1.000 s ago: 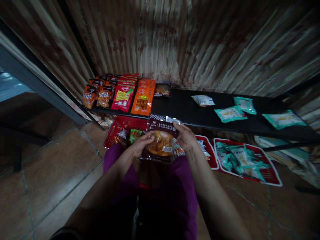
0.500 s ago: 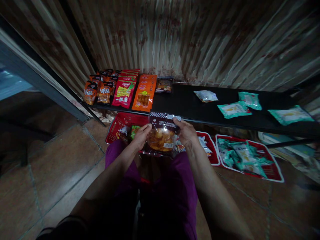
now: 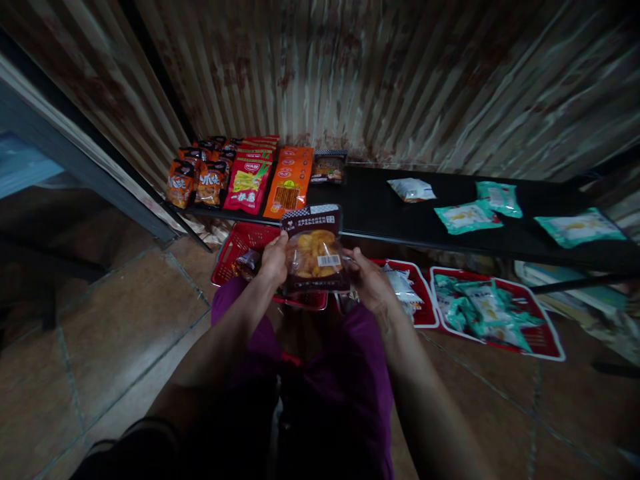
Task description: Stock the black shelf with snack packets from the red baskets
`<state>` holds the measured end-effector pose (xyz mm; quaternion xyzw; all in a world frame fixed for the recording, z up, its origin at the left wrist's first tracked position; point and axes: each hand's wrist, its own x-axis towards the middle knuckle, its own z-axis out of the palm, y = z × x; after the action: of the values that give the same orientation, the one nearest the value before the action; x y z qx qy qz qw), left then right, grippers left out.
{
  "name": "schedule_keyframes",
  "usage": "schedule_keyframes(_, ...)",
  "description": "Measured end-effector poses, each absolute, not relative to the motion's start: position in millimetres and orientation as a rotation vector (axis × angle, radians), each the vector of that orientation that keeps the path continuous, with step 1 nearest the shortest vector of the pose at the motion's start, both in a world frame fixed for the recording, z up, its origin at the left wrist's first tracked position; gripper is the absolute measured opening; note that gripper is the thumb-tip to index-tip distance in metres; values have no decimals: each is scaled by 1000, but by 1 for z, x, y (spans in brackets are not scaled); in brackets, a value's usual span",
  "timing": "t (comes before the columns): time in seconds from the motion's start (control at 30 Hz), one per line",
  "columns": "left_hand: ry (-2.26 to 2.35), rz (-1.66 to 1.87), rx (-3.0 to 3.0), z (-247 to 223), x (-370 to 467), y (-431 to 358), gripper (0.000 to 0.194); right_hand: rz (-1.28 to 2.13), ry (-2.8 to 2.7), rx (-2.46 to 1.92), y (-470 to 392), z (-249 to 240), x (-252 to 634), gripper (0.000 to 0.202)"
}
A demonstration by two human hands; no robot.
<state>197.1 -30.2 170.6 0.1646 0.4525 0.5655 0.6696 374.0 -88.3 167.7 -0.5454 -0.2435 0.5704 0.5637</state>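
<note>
Between my hands, in front of the shelf edge, is a dark brown snack bag (image 3: 314, 250) with a clear window showing yellow-brown pieces and a white barcode label. My left hand (image 3: 274, 261) is closed on its left edge, thumb on the front. At the lower right edge my right hand (image 3: 369, 275) pinches the bag; some of its fingers are hidden. Behind it on the black shelf (image 3: 365, 200) stands a similar dark bag (image 3: 328, 167), next to an orange packet (image 3: 289, 183). Below the held bag is a red basket (image 3: 235, 243) with packets in it.
Red-pink packets (image 3: 250, 177) and small orange-black bags (image 3: 209, 181) fill the shelf's left end. A white packet (image 3: 411, 190) and teal packets (image 3: 467, 217) lie to the right. Below are a second red basket (image 3: 427, 300) and a white-rimmed basket (image 3: 550, 337) of teal packets.
The brown bag has moved up and slightly left, toward the shelf edge. My right hand has slid from its top right corner down to its lower right edge.
</note>
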Motion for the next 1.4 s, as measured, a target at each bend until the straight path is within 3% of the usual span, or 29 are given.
schedule_keyframes(0.23,1044,1364,302,181,202,-15,29,1569,-465,-1098,-125,166,350,29)
schedule_keyframes(0.6,1138,1314,299,190,208,-9,23,1427,-488,-1092,-122,171,325,29)
schedule_keyframes(0.87,1068,1156,280,186,205,-16,31,1330,-400,-1019,-126,174,320,30)
schedule_keyframes(1.1,893,967,425,190,197,-40,14,1256,-392,-1004,-121,167,319,30)
schedule_keyframes(1.4,720,889,568,192,191,-58,63,1238,-334,-991,-121,173,320,30)
